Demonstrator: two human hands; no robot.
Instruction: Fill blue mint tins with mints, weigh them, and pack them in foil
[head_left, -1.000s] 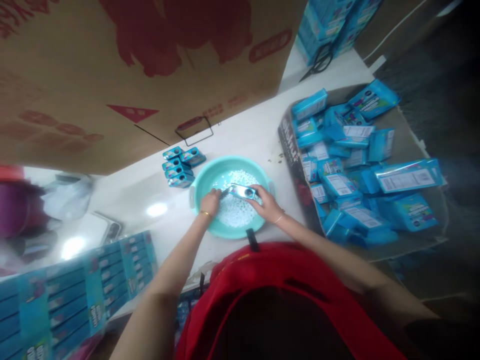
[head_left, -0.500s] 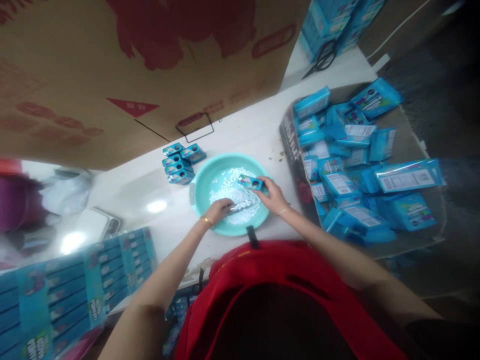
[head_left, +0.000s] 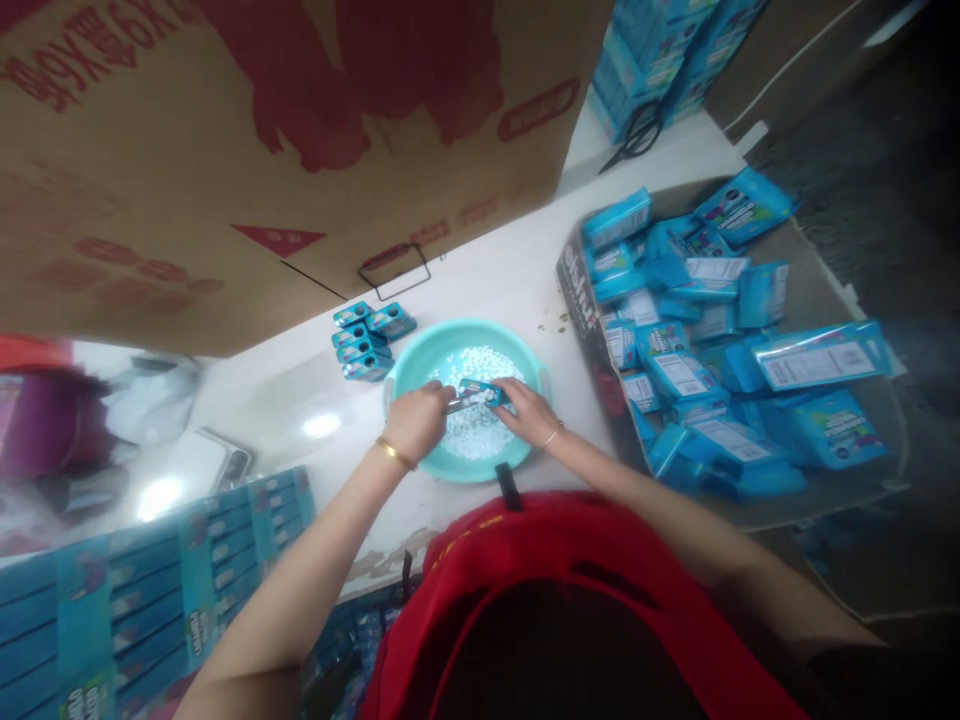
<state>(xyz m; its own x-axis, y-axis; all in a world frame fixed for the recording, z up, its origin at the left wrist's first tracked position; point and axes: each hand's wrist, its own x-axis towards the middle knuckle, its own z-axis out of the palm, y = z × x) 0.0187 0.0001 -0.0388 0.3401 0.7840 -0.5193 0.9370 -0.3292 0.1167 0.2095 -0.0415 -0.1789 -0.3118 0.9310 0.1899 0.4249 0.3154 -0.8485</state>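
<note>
Two hands, one small blue box, one teal basin

Left hand (head_left: 415, 420) and right hand (head_left: 527, 412) both clamp the small blue box (head_left: 478, 394) over the teal basin (head_left: 420, 365) of white pellets (head_left: 472, 435); four stacked boxes (head_left: 369, 340) lie at ten o'clock.

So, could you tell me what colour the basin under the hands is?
Teal basin, seen best in the head view.

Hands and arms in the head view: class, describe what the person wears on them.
Both forearms are bare, with no sleeves showing. The left hand has a gold bangle at its wrist. The right hand has a thin, pale bracelet at its wrist. No gloves.
</note>
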